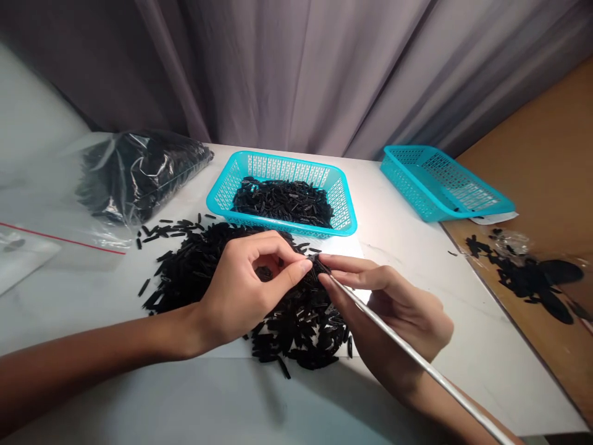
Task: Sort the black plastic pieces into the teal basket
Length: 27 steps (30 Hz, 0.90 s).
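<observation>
The small oblong black piece (319,266) sits between the fingertips of both hands, just above a loose heap of slim black strips (194,262). It will probably handle as very light, with so little surface that only the extreme fingertips can get a purchase. I would guess plastic or rubber, fairly stiff and perhaps a little slippery where it shines; how fragile it is, I cannot tell. The safest hold is likely by its 2 opposite edges, with a light pinch at each side.

The left hand (243,287) pinches its near side between thumb and forefinger, the gap behind those tips forming an open ring. The right hand (410,303) closes thumb and fingertips on the opposite side, the fingers lying close together. From right beside the right thumb tip, a thin straight pale rod (417,357) slants away past the palm and along the forearm; it looks stiff, but whether it is gripped or merely rests there I cannot tell.

The piece looks dark and matt, with hints of ridges; the fingertips hide most of its outline. Similar strips spread below the fingers, and beyond the fingertips more fill a turquoise perforated plastic basket (290,227). Well off to the left of the left fingers lies a clear plastic bag of dark pieces (143,167)
</observation>
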Each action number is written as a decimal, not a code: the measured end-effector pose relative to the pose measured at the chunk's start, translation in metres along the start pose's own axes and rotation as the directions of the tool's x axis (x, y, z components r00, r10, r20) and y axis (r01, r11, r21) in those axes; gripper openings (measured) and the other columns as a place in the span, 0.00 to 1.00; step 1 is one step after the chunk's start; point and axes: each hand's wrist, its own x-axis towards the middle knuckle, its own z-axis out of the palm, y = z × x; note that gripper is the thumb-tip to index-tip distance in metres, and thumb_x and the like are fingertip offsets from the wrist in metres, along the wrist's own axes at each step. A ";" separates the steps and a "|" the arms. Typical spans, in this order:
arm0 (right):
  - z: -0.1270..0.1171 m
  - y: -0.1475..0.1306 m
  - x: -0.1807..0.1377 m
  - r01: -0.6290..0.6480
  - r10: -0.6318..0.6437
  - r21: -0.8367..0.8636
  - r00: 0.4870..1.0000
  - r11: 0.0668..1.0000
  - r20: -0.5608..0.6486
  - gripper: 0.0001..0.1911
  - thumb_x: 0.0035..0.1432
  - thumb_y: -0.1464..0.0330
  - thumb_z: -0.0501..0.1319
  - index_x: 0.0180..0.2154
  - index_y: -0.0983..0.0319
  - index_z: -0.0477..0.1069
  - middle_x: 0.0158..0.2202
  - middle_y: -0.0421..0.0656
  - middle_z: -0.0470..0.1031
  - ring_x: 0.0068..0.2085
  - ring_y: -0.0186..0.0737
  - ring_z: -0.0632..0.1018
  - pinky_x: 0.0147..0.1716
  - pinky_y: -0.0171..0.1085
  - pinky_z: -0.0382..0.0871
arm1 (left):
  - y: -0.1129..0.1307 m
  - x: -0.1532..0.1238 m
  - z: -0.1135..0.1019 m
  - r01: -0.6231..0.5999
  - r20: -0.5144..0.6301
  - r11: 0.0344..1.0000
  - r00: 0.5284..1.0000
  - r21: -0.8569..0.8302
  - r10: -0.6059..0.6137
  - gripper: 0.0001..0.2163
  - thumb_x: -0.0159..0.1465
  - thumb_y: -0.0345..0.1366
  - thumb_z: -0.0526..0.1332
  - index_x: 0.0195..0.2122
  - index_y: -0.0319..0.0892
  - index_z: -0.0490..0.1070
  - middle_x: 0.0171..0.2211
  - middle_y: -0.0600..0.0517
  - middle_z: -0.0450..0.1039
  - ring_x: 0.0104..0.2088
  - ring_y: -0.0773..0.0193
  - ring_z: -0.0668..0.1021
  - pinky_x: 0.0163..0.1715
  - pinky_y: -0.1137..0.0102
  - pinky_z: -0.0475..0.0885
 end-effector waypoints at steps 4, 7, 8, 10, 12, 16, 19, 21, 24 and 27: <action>0.003 0.005 -0.001 -0.066 0.066 0.091 0.998 0.994 0.010 0.09 0.52 0.78 0.71 0.32 0.59 0.78 0.41 0.44 0.85 0.42 0.46 0.85 0.43 0.42 0.82 | -0.001 0.000 0.001 0.037 -0.001 0.999 0.999 -0.022 -0.037 0.05 0.61 0.33 0.66 0.28 0.38 0.77 0.29 0.52 0.76 0.30 0.68 0.77 0.30 0.74 0.72; 0.005 0.006 -0.001 -0.119 0.118 0.163 0.993 0.979 0.017 0.08 0.53 0.78 0.71 0.33 0.59 0.78 0.42 0.44 0.85 0.44 0.46 0.85 0.44 0.42 0.83 | 0.000 0.001 0.000 0.112 0.022 0.992 0.994 -0.060 -0.111 0.05 0.60 0.34 0.67 0.29 0.38 0.79 0.29 0.52 0.76 0.29 0.69 0.76 0.28 0.76 0.71; 0.006 0.005 -0.001 -0.130 0.128 0.179 0.992 0.975 0.021 0.08 0.54 0.78 0.71 0.33 0.59 0.78 0.42 0.44 0.85 0.44 0.45 0.85 0.44 0.41 0.83 | 0.000 0.002 0.000 0.141 0.035 0.987 0.990 -0.072 -0.138 0.05 0.60 0.34 0.67 0.29 0.38 0.79 0.28 0.53 0.76 0.28 0.70 0.76 0.27 0.77 0.71; 0.007 0.004 0.000 -0.140 0.137 0.204 0.990 0.969 0.027 0.08 0.55 0.78 0.70 0.32 0.59 0.78 0.42 0.44 0.85 0.45 0.45 0.85 0.43 0.41 0.83 | 0.000 0.002 -0.001 0.192 0.070 0.977 0.980 -0.094 -0.186 0.05 0.60 0.34 0.67 0.30 0.38 0.79 0.28 0.53 0.76 0.28 0.71 0.75 0.26 0.78 0.69; 0.007 0.002 0.001 -0.155 0.150 0.228 0.988 0.961 0.040 0.07 0.55 0.78 0.70 0.33 0.60 0.78 0.42 0.45 0.85 0.45 0.46 0.85 0.43 0.41 0.84 | 0.000 0.002 -0.001 0.224 0.108 0.968 0.971 -0.117 -0.212 0.05 0.60 0.34 0.67 0.30 0.38 0.79 0.28 0.53 0.76 0.27 0.71 0.74 0.26 0.78 0.69; 0.007 0.002 0.007 -0.255 0.235 0.317 0.967 0.914 0.101 0.06 0.55 0.76 0.70 0.30 0.60 0.77 0.40 0.45 0.85 0.43 0.44 0.85 0.41 0.39 0.84 | 0.000 0.002 0.000 0.242 0.154 0.959 0.963 -0.147 -0.220 0.05 0.60 0.34 0.67 0.29 0.38 0.78 0.26 0.53 0.76 0.24 0.72 0.72 0.26 0.77 0.69; 0.007 0.003 0.011 -0.314 0.286 0.392 0.949 0.865 0.131 0.07 0.54 0.76 0.71 0.28 0.61 0.75 0.38 0.45 0.85 0.42 0.45 0.86 0.40 0.39 0.84 | -0.002 0.003 -0.001 0.246 0.165 0.959 0.961 -0.140 -0.222 0.06 0.60 0.34 0.68 0.29 0.37 0.77 0.26 0.53 0.76 0.25 0.71 0.74 0.27 0.76 0.71; 0.007 0.003 0.012 -0.328 0.288 0.418 0.945 0.847 0.158 0.07 0.54 0.76 0.70 0.29 0.61 0.75 0.38 0.45 0.85 0.42 0.44 0.85 0.41 0.39 0.84 | -0.004 0.005 -0.002 0.238 0.150 0.961 0.965 -0.142 -0.217 0.07 0.58 0.35 0.69 0.28 0.37 0.75 0.27 0.53 0.76 0.27 0.70 0.75 0.29 0.76 0.72; 0.006 0.004 0.011 -0.308 0.257 0.414 0.950 0.857 0.175 0.07 0.55 0.78 0.69 0.29 0.61 0.76 0.39 0.44 0.85 0.42 0.42 0.86 0.42 0.37 0.83 | -0.007 0.009 -0.003 0.194 0.092 0.971 0.979 -0.137 -0.182 0.09 0.54 0.34 0.73 0.33 0.38 0.75 0.28 0.54 0.76 0.29 0.69 0.77 0.31 0.76 0.73; 0.004 0.004 0.009 -0.226 0.180 0.336 0.970 0.914 0.165 0.08 0.54 0.80 0.69 0.30 0.61 0.77 0.40 0.45 0.85 0.42 0.42 0.85 0.42 0.38 0.83 | -0.009 0.011 -0.006 0.062 0.052 0.997 0.997 -0.038 -0.060 0.09 0.55 0.33 0.73 0.37 0.41 0.78 0.29 0.54 0.78 0.30 0.68 0.78 0.30 0.75 0.73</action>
